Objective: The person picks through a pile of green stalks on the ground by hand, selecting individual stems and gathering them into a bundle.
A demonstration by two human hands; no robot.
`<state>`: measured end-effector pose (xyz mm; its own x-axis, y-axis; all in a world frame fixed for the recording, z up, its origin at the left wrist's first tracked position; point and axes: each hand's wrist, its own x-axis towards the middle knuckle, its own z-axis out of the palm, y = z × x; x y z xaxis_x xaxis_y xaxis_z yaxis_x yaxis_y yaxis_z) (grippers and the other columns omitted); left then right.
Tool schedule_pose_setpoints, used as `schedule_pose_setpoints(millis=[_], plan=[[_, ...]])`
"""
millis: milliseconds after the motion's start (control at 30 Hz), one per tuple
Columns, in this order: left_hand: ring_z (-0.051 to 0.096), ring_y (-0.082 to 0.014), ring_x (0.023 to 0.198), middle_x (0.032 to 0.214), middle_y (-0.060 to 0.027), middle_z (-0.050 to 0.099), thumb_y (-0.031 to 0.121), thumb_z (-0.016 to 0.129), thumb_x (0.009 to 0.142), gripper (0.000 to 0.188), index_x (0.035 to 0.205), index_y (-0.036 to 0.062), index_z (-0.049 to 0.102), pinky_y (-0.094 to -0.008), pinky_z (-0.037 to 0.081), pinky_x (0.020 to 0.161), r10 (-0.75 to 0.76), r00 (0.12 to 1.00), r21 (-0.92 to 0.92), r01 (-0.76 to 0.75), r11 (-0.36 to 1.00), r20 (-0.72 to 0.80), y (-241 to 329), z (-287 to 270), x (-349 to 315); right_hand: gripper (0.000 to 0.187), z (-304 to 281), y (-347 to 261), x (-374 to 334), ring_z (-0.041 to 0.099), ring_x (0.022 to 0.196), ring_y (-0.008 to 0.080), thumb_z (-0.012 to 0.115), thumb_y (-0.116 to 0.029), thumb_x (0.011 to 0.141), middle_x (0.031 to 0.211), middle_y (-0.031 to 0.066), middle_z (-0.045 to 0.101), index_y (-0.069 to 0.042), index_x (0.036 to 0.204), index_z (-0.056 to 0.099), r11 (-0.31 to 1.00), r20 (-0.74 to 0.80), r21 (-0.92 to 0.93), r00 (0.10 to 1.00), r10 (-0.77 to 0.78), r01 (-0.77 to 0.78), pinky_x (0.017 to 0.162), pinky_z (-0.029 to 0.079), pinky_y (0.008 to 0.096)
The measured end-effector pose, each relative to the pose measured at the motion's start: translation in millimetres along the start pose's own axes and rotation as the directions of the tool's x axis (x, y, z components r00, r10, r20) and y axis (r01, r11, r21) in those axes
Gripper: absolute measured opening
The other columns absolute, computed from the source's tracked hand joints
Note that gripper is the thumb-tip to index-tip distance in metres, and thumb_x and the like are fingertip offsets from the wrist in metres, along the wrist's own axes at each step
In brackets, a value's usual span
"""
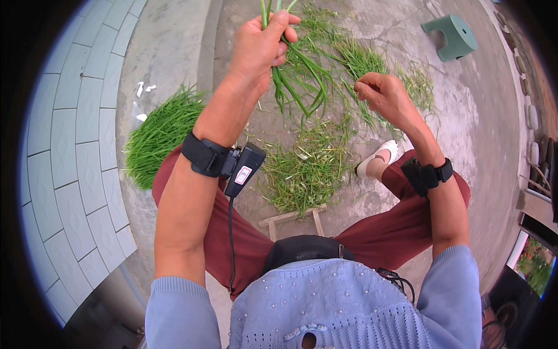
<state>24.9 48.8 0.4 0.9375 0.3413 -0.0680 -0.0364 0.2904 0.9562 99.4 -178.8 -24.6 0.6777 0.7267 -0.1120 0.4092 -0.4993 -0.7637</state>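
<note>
— Chives: where are they now?

— A small bunch of green stalks (299,81) hangs at the upper middle of the frame, clenched in the left hand (263,43). The right hand (383,96), right of centre, pinches one thin blade between its fingertips.

— How to strip it well?

— I'd judge: keep the bunch tight, pull the pinched blade away gently, let waste fall on the trimmings (305,168) at centre, and keep the cleaned pile (160,134) at left separate.
</note>
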Motion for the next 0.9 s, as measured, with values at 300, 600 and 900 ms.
schedule_pose_setpoints(millis=[300,600,900], plan=[[0.033,-0.0031,0.041,0.06,0.0014,0.049,0.026,0.047,0.092,0.025,0.09,0.002,0.054,-0.0176,0.025,0.035,-0.026,0.999,0.042,0.028,0.999,-0.045,-4.4,-1.9,3.7,0.021,9.6,8.6,-3.0,0.051,0.054,0.0099,0.055,-0.017,0.085,0.062,0.0048,0.057,0.003,0.085,0.061,0.997,0.163,-0.07,0.986,0.02,-0.009,0.049,0.043,0.0273],[0.038,-0.0061,0.043,0.064,-0.0002,0.051,0.024,0.047,0.092,0.024,0.09,0.0013,0.054,-0.0187,0.03,0.037,-0.013,0.997,-0.014,0.012,1.0,-0.077,-5.0,-0.6,5.3,0.02,33.2,2.6,-11.3,0.061,0.057,0.0179,0.058,-0.014,0.081,0.068,0.0127,0.061,0.004,0.087,0.062,0.998,0.689,-0.028,0.725,-0.027,0.064,0.055,0.047,0.0312],[0.038,-0.0075,0.05,0.071,-0.0059,0.052,0.014,0.048,0.088,0.02,0.093,-0.0043,0.053,-0.0212,0.028,0.04,-0.073,0.982,-0.171,0.042,0.984,-0.177,-1.4,4.6,3.3,0.029,59.1,0.2,-14.8,0.061,0.066,0.0124,0.053,-0.016,0.086,0.081,0.0097,0.064,0.005,0.106,0.056,0.973,0.493,0.222,0.869,-0.05,-0.07,0.061,0.048,0.0269]])
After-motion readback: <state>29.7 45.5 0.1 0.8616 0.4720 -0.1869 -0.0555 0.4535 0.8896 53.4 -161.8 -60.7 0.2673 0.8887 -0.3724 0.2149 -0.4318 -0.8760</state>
